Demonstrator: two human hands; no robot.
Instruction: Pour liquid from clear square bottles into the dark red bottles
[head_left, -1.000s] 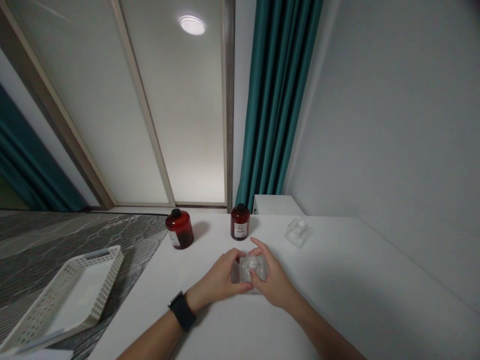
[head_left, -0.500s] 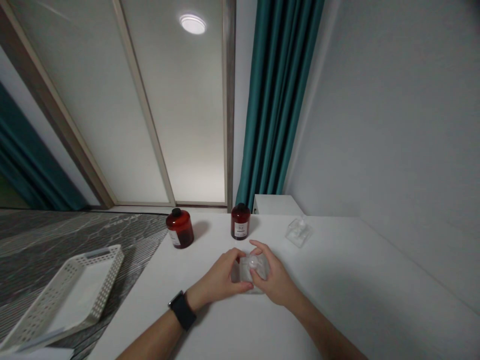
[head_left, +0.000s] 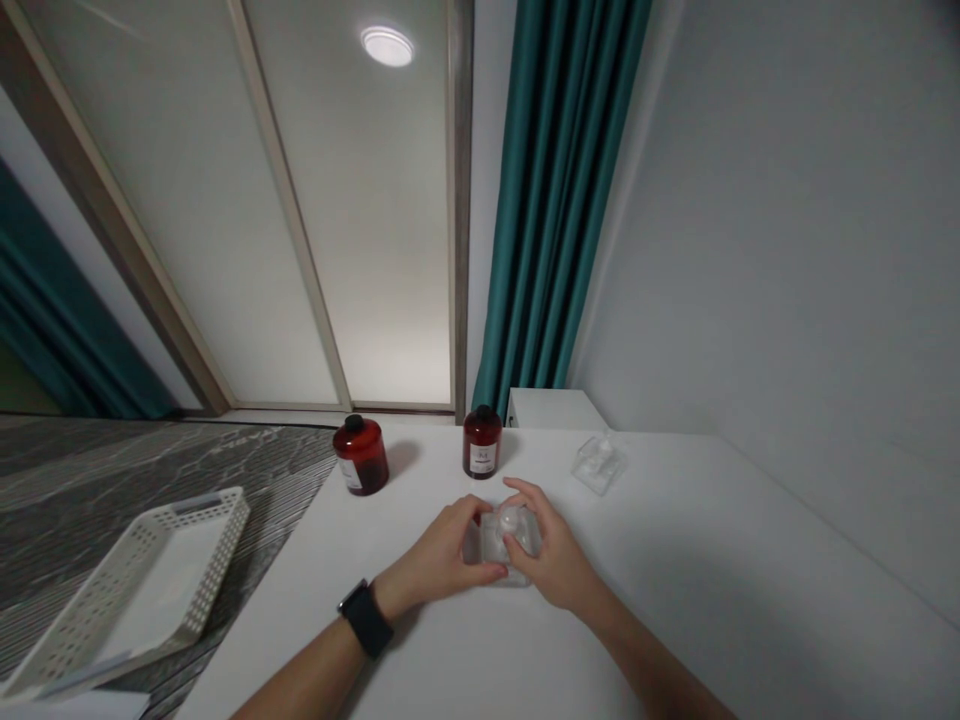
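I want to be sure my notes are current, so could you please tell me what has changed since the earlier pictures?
Nothing visibly changed beyond a very slight shift of the whole view; nothing was newly grasped or let go. The left hand and right hand stay around the knobbed clear container. Both red bottles, the other clear container and the perforated white basket stayed put.

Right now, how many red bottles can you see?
2. One bottle is by the left edge of the table; the other bottle is further right, beyond the left hand. No others show.
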